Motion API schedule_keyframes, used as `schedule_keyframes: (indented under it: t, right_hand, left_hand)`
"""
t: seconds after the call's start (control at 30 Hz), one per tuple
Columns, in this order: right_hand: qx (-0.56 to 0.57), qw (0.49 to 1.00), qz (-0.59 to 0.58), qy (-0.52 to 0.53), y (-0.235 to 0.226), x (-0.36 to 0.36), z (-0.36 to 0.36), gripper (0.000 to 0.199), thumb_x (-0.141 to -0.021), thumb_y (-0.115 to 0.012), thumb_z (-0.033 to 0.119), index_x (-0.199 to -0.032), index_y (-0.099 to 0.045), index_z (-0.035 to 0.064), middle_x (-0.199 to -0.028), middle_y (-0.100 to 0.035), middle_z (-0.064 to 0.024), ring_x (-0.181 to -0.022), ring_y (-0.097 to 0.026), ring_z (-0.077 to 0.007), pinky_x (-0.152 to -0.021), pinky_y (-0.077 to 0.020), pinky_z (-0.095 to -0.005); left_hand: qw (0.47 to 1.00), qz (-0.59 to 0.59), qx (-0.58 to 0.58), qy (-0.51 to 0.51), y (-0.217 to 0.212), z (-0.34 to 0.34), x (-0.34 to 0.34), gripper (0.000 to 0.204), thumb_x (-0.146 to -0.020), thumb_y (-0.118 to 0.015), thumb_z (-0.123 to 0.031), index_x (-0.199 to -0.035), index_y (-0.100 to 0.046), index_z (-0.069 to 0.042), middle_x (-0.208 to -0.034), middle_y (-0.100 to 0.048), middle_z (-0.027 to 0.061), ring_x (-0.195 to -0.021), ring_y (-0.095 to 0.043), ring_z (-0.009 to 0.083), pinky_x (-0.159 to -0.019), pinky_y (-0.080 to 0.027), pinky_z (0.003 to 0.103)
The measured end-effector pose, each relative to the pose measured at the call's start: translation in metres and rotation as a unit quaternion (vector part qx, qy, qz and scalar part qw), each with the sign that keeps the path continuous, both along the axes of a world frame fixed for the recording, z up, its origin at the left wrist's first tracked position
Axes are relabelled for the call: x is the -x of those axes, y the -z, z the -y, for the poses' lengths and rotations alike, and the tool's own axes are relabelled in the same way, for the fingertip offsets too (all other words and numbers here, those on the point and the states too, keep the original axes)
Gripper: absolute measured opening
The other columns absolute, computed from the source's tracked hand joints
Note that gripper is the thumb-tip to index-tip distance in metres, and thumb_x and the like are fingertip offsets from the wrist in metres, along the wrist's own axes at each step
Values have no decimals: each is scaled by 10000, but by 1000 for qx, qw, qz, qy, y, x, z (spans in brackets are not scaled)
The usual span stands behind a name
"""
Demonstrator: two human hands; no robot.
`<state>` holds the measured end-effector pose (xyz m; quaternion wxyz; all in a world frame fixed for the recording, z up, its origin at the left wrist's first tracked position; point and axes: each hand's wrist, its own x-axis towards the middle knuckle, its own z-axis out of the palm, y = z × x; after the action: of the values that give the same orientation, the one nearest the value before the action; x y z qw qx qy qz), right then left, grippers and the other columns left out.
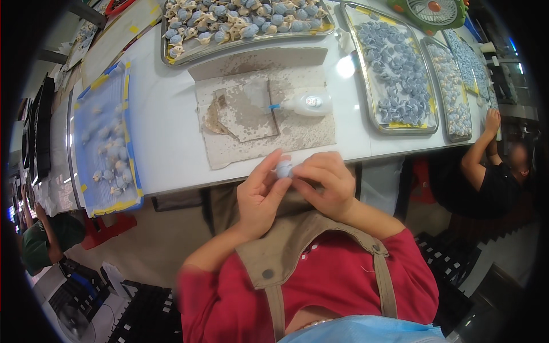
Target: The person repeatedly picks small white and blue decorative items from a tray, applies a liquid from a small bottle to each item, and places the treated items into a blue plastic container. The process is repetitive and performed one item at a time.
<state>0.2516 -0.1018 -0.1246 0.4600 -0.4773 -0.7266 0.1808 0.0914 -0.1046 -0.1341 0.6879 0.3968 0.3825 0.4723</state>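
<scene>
In front of my chest, at the near edge of the white table, my left hand (258, 196) holds a small rounded pale-blue piece (284, 168) between thumb and fingers. The fingertips of my right hand (329, 182) pinch at the right side of that same piece. Fingers cover much of it, so its full shape is hidden. Just beyond my hands lies a stained cardboard sheet (309, 134). On it rests a white squeeze bottle (311, 104) on its side, its blue tip pointing left.
A metal tray (246, 39) of beige-and-blue figurines stands at the back. To the right, another tray (370, 108) bears loose blue-grey curved pieces, beside a narrower tray (452, 137) of small parts. A blue-lined tray (91, 154) with figurines lies left. People sit at both sides.
</scene>
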Motion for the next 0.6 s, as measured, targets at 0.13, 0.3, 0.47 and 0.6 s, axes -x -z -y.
schedule_keyframes:
  t: [0.13, 0.3, 0.47, 0.6]
  right_hand:
    - [-75, 995, 70, 11, 3, -4, -1, 345, -575, -727, 22, -898, -642, 112, -841, -614, -2, -731, -579, -172, -595, -364, -301]
    - [-73, 995, 63, 6, -8, -2, -2, 325, -551, -717, -18, -858, -654, 70, -810, -624, -27, -689, -588, -171, -572, -352, -288]
    - [-74, 994, 78, 10, -9, -5, -1, 307, -555, -703, -13, -846, -656, 73, -808, -633, -22, -680, -586, -161, -565, -345, -287]
    - [-47, 994, 94, 1, -17, -6, -1, 298, -557, -701, -8, -839, -655, 74, -799, -629, -16, -658, -576, -162, -559, -344, -289]
  left_hand:
    - [1000, 6, -15, 15, -1, -1, 0, 408, -856, -578, 22, -1250, -467, 27, -1114, -544, 67, -970, -526, 102, -844, -440, 230]
    - [1000, 5, -20, 18, -3, -1, -3, 400, -855, -578, 28, -1241, -470, 37, -1100, -538, 58, -957, -522, 99, -833, -443, 230]
    - [1000, -4, -16, 5, -4, 0, -7, 390, -851, -593, 13, -1226, -486, 38, -1030, -550, 31, -876, -512, 66, -759, -432, 191]
    - [997, -72, -23, 21, -2, 2, -2, 353, -853, -607, -18, -1190, -521, 42, -948, -564, 12, -755, -482, 32, -664, -398, 156]
